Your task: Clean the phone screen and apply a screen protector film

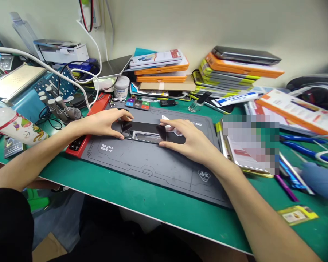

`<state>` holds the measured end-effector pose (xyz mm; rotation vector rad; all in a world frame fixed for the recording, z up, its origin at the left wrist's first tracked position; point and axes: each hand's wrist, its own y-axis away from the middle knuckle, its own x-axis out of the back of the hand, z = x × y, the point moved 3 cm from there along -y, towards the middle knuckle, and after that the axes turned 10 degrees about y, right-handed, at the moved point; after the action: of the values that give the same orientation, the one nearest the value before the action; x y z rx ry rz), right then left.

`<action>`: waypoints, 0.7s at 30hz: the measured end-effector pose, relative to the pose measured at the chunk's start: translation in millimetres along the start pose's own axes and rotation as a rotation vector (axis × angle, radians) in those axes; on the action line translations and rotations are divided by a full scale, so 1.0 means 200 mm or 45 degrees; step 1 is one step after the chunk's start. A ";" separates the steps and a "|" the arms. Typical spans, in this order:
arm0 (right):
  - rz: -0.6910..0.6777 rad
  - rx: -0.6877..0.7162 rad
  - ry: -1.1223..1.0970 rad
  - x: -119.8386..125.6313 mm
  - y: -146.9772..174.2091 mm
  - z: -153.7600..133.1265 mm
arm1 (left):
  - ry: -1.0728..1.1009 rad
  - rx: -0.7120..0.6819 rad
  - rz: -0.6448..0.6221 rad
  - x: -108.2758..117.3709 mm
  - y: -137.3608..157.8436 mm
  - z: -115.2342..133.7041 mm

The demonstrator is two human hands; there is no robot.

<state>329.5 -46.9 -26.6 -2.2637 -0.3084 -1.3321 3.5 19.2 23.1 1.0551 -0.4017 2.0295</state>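
A dark, glossy smartphone [144, 133] lies sideways over the grey work mat [153, 163], with bright reflections on its screen. My left hand [108, 122] holds its left end, thumb at the near edge and fingers at the far edge. At the opposite end, my right hand [187, 136] grips it the same way. Behind my right fingers is a small crumpled white piece [166, 118], perhaps a wipe, partly covered by that hand. Whether the phone rests on the mat or is slightly raised, I cannot tell.
Stacked orange boxes [161, 69] and yellow-edged boxes [224, 78] line the wall. Left of the mat stand screwdrivers [60, 107] and a tilted patterned bottle [19, 125]. A small glass bottle [199, 102] is behind the mat. Blue-handled pliers [303, 145] lie at the right.
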 end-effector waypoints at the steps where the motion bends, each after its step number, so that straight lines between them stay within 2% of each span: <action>1: -0.002 0.005 0.000 0.00 0.00 0.00 | 0.009 -0.005 0.004 0.00 0.00 0.00; 8: 0.014 0.004 -0.003 -0.02 0.00 0.01 | 0.090 -0.015 0.013 -0.01 0.00 -0.02; 15: -0.012 -0.005 0.010 -0.01 0.00 0.00 | -0.028 -0.036 -0.005 0.00 0.01 -0.03; 21: -0.029 0.026 0.012 -0.01 0.00 0.00 | 0.005 -0.097 0.041 0.00 0.00 -0.03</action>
<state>328.7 -47.0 -28.3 -2.2429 -0.3438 -1.3446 0.4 22.1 18.8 1.0041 -0.4937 2.0280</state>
